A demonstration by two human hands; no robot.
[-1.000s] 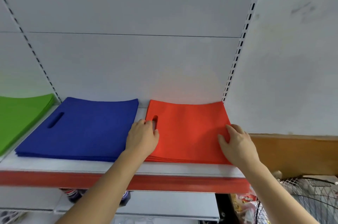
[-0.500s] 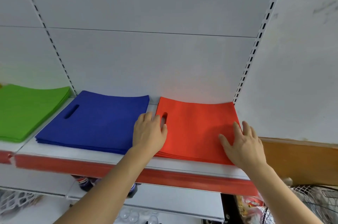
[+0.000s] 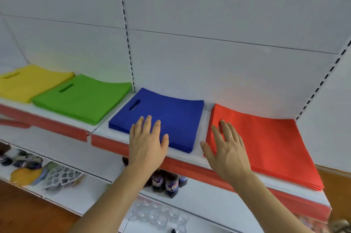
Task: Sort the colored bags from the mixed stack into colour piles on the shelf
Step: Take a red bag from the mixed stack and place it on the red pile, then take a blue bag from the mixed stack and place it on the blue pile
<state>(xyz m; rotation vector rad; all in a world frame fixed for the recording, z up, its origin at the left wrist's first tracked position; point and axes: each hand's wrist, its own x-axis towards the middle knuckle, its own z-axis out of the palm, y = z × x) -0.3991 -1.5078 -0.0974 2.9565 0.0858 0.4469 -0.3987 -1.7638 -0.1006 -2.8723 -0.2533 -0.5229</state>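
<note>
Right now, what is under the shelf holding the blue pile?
Below the shelf with the blue pile, dark soda bottles stand; lower, clear glasses. The left forearm covers whatever lies left of the bottles.

Four single-colour bag piles lie along the shelf [image 3: 203,154], a white board with a red front strip. Taking the blue pile [image 3: 171,118] as landmark: plain deep blue, unpatterned. Just to its left, the green pile [image 3: 85,99], uniform bright green. Further left of it, the yellow pile [image 3: 28,82], uniform yellow. To the right of the blue pile, the red pile [image 3: 266,143], uniform orange-red. Behind the blue pile, the back panel [image 3: 209,61] is pale grey-white, crossed by an upright [image 3: 127,42] bearing a column of dark slots.
</note>
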